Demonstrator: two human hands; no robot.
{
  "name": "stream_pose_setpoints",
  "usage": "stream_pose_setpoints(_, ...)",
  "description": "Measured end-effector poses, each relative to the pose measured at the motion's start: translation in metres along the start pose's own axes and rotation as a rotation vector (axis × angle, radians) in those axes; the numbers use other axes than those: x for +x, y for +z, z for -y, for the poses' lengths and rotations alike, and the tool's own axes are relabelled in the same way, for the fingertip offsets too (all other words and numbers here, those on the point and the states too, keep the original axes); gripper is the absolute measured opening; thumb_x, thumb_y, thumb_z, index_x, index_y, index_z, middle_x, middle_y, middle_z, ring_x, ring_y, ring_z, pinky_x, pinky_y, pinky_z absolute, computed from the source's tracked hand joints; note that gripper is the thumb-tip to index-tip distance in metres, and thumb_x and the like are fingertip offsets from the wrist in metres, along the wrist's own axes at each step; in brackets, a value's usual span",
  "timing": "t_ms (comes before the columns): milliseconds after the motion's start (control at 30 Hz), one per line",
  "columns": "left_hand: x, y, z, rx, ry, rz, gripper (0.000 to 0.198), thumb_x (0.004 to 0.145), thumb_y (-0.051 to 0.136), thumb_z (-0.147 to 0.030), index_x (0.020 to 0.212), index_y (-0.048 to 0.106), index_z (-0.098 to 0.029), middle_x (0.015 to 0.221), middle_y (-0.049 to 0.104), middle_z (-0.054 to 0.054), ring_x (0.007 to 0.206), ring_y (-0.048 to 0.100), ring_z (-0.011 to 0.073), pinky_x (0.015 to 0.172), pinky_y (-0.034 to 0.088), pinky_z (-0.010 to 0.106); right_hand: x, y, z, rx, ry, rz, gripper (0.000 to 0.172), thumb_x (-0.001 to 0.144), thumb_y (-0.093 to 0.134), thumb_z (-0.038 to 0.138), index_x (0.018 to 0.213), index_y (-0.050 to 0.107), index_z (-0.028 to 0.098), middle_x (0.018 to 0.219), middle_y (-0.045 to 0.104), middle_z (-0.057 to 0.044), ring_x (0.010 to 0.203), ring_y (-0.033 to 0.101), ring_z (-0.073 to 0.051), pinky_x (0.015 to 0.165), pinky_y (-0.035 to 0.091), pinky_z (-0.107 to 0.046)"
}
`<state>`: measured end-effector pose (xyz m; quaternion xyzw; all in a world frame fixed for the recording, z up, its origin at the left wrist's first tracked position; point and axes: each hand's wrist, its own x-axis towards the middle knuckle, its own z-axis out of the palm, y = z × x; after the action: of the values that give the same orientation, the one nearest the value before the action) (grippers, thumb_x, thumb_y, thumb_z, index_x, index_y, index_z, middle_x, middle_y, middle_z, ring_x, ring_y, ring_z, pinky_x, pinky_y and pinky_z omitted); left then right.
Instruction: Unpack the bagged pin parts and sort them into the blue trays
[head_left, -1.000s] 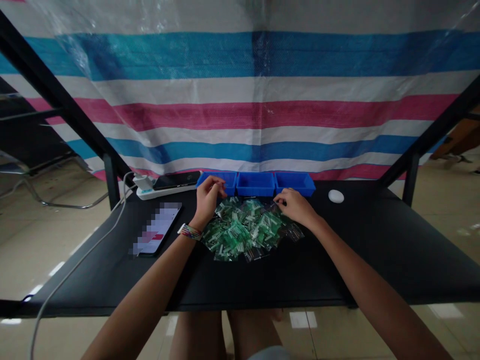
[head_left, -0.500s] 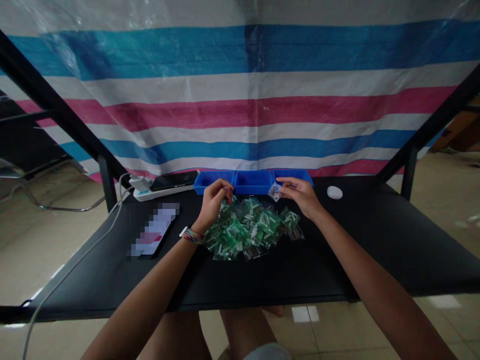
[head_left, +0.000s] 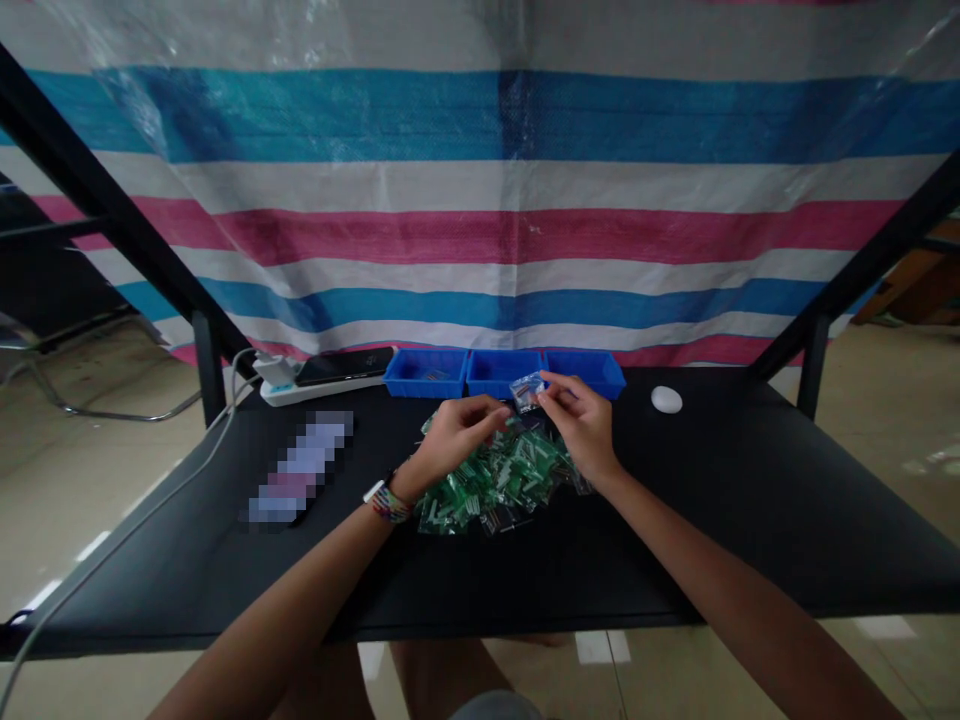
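Observation:
A heap of small clear packets with green parts (head_left: 495,480) lies on the black table (head_left: 675,520). My right hand (head_left: 577,425) pinches one small clear packet (head_left: 526,391) and holds it above the heap, just in front of the middle blue bin (head_left: 501,372). My left hand (head_left: 457,435) reaches toward that packet from the left, fingers drawn together close to it, hovering over the heap. A beaded band sits on my left wrist.
Three blue bins stand in a row at the back, left bin (head_left: 426,372) and right bin (head_left: 592,368) included. A phone (head_left: 296,472) lies left, a power strip (head_left: 315,380) with a second phone behind it, a white oval object (head_left: 666,400) right. Striped tarp (head_left: 480,200) hangs behind.
My right hand lifted a packet from the heap and carried it left toward the middle. My left hand moved right and down from the left bin toward that packet.

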<state>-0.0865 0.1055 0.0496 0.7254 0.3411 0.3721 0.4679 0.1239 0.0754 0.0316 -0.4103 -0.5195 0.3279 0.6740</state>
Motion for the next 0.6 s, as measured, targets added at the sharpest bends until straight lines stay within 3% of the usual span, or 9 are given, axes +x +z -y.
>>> stream_pose_setpoints(133, -0.0010, 0.0042, -0.0010, 0.004, 0.002, -0.003, 0.034, 0.095, 0.072, -0.052, 0.094, 0.078, -0.019, 0.084, 0.078, 0.006, 0.064, 0.067, 0.0175, 0.058, 0.048, 0.027, -0.0069, 0.0064, 0.0042, 0.057, 0.041, -0.005, 0.048, 0.086, 0.082, 0.034, 0.132, 0.072, 0.026, 0.089, 0.066, 0.001, 0.090, 0.076, -0.019, 0.093, 0.062, -0.039)
stream_pose_setpoints(300, -0.0014, 0.0036, 0.0043, -0.040, 0.028, -0.055, 0.033, 0.097, 0.070, -0.051, 0.095, 0.074, -0.019, 0.073, 0.072, 0.003, 0.063, 0.067, 0.0175, 0.060, 0.048, 0.026, -0.0061, 0.0067, 0.0015, 0.107, 0.162, 0.044, 0.052, 0.080, 0.088, 0.033, 0.129, 0.072, 0.026, 0.087, 0.067, 0.003, 0.088, 0.078, -0.020, 0.089, 0.063, -0.037)
stream_pose_setpoints(433, -0.0011, 0.0019, 0.0080, 0.038, 0.099, -0.084, 0.031, 0.099, 0.068, -0.048, 0.091, 0.072, -0.018, 0.070, 0.069, 0.002, 0.062, 0.065, 0.0161, 0.059, 0.046, 0.025, -0.0052, 0.0062, -0.0032, 0.210, 0.278, 0.111, 0.041, 0.077, 0.091, 0.040, 0.112, 0.078, 0.024, 0.086, 0.074, 0.001, 0.082, 0.078, -0.021, 0.089, 0.066, -0.041)
stream_pose_setpoints(600, -0.0021, 0.0010, 0.0075, 0.046, 0.100, -0.048, 0.035, 0.100, 0.067, -0.051, 0.089, 0.068, -0.017, 0.072, 0.069, 0.002, 0.063, 0.066, 0.0158, 0.060, 0.047, 0.025, -0.0056, 0.0056, -0.0039, 0.195, 0.315, 0.135, 0.033, 0.075, 0.092, 0.047, 0.092, 0.079, 0.021, 0.079, 0.078, -0.002, 0.071, 0.077, -0.022, 0.077, 0.066, -0.039)
